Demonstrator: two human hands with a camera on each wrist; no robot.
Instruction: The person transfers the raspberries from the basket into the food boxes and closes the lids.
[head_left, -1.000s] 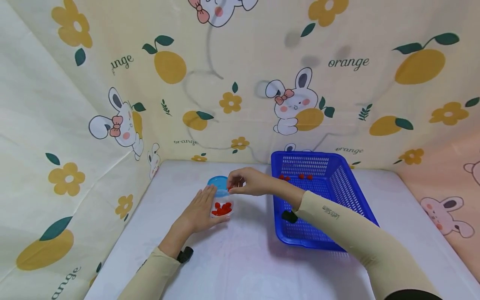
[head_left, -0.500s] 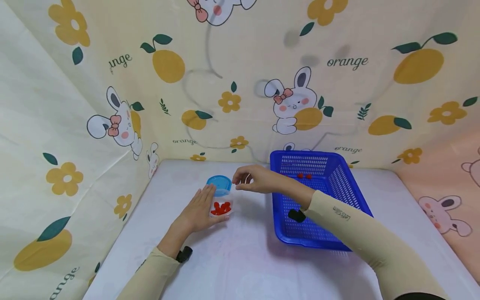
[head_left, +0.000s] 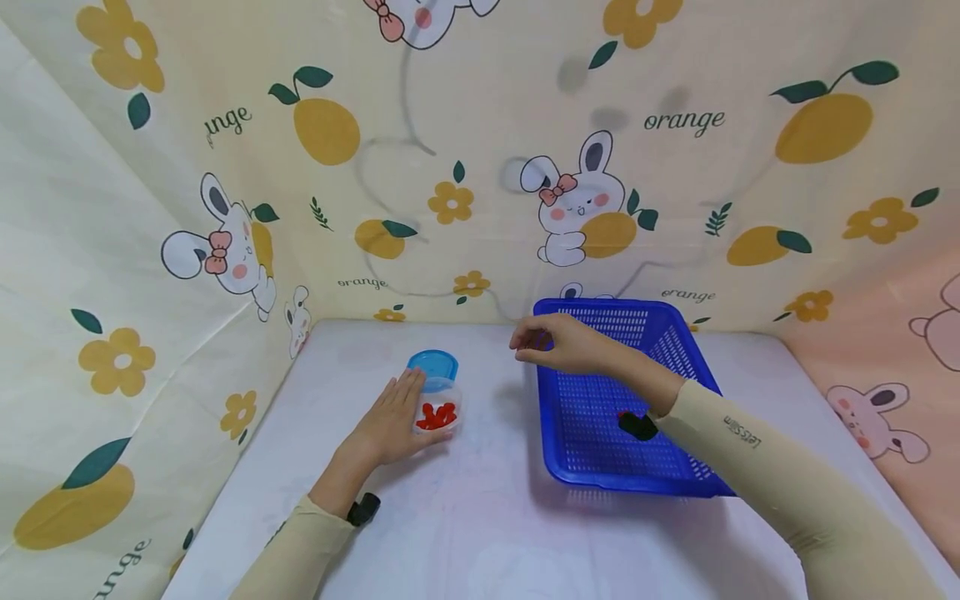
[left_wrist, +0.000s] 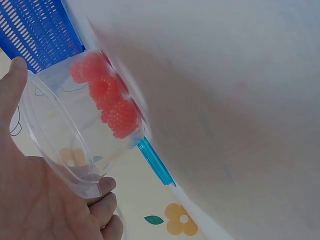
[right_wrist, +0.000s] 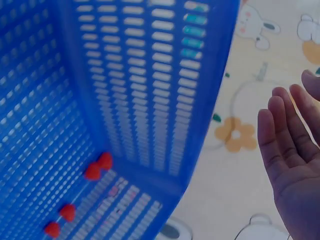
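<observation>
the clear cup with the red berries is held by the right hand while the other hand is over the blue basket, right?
Not quite: the left hand holds the clear cup of red berries, as the head view shows. The right hand, holding nothing, is over the blue basket.

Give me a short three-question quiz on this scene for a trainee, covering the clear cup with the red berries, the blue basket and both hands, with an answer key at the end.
1. True or false: the left hand holds the clear cup of red berries.
2. Where is the right hand? A) inside the cup B) above the far left rim of the blue basket C) flat on the white table
3. Fill in: the right wrist view shows ____ loose red berries on the basket floor.

Key: 1 true. 2 B. 3 four.
</observation>
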